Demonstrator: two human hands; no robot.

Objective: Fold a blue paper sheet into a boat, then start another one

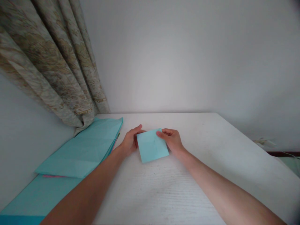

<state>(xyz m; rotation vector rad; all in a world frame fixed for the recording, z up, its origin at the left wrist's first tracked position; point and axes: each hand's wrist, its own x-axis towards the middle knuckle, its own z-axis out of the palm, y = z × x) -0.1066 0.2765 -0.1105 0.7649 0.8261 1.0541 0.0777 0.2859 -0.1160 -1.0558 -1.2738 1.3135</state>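
A square piece of light-blue paper [152,146] is held above the white table, slightly turned, with faint crease lines near its middle. My right hand [172,140] pinches its upper right part, the thumb lying on the front face and the fingers behind. At the left edge, my left hand [129,141] has its fingers curled behind the paper, partly hidden by it. The left thumb is raised and stands off the paper's face. Whether more layers lie behind the front face cannot be seen.
The white table [187,187] runs back to a pale wall [178,56]. On its left lies a stack of large light-blue sheets [82,150], with pink edges showing between them. A patterned curtain [53,62] hangs over the far left corner. A cable [289,154] shows beyond the right edge.
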